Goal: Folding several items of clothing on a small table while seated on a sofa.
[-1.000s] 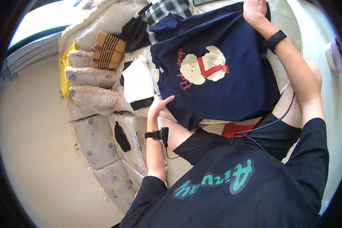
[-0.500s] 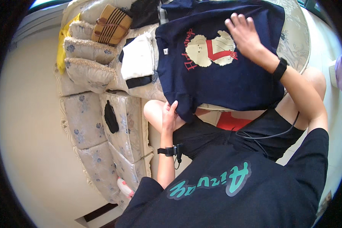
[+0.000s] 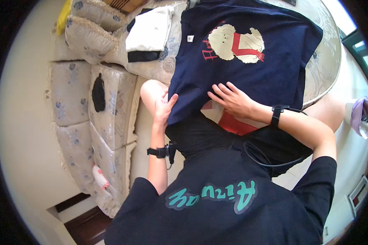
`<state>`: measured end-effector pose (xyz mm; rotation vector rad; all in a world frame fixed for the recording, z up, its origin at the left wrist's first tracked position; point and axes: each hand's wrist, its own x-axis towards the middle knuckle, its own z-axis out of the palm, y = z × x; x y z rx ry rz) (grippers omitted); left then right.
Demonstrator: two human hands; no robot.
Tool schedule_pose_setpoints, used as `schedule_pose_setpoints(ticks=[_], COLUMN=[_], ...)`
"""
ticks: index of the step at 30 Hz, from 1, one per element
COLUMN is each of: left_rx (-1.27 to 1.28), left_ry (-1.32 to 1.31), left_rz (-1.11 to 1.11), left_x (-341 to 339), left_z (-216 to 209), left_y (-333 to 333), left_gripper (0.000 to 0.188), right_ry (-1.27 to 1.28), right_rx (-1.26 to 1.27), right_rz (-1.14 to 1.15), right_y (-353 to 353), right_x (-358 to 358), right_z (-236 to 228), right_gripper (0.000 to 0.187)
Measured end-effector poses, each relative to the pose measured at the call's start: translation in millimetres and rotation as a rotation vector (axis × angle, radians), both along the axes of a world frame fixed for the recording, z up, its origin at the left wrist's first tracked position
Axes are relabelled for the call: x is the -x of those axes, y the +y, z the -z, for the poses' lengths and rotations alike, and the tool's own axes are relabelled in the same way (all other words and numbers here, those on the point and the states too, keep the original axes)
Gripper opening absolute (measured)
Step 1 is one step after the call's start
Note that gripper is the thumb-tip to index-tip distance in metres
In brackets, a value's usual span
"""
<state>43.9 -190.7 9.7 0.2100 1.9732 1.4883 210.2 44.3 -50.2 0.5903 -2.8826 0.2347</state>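
Observation:
A navy sweatshirt (image 3: 241, 77) with a cream dog and red scarf print lies spread out on the patterned seat in front of me. My left hand (image 3: 164, 109) pinches its near left corner, thumb on top and the other fingers partly hidden behind the cloth. At the near edge, right of that corner, my right hand (image 3: 233, 100) rests on the fabric with fingers stretched and spread, palm down. A small white label (image 3: 190, 38) shows near the garment's left side.
Left of the sweatshirt sits a folded white garment (image 3: 149, 30) on dark folded cloth (image 3: 143, 56). Cushions (image 3: 90, 38) line the sofa (image 3: 71, 92) at left, with a small black item (image 3: 98, 93) on its seat. A purple bag (image 3: 360, 116) is at far right.
My right hand has come down from beside the dog print to the sweatshirt's near edge. My left hand keeps hold of the near left corner, now pulled further out. The view has shifted.

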Motion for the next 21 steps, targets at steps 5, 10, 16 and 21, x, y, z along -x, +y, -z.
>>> schedule_pose_setpoints(ticks=[5,10,16,21], left_rx=[-0.192,-0.678,-1.041,-0.856], left_ry=[-0.274,-0.721,-0.976,-0.744], left_rz=[-0.014,-0.164,-0.044,-0.032], left_x=[-6,-7,-27,-27], left_z=[-18,13,0,-19], left_y=[8,-15,-2,7], left_gripper=[0.050,0.044,0.043,0.055], right_ry=[0.130,0.293,0.398,0.359], right_rx=[0.027,-0.058,0.173,0.267], right_rz=[0.020,-0.022,-0.030,-0.009], right_y=[-13,-28,-32,-37], right_x=[19,36,49,48], right_z=[-7,-4,-26,-44], right_gripper=[0.063,0.039,0.028,0.013])
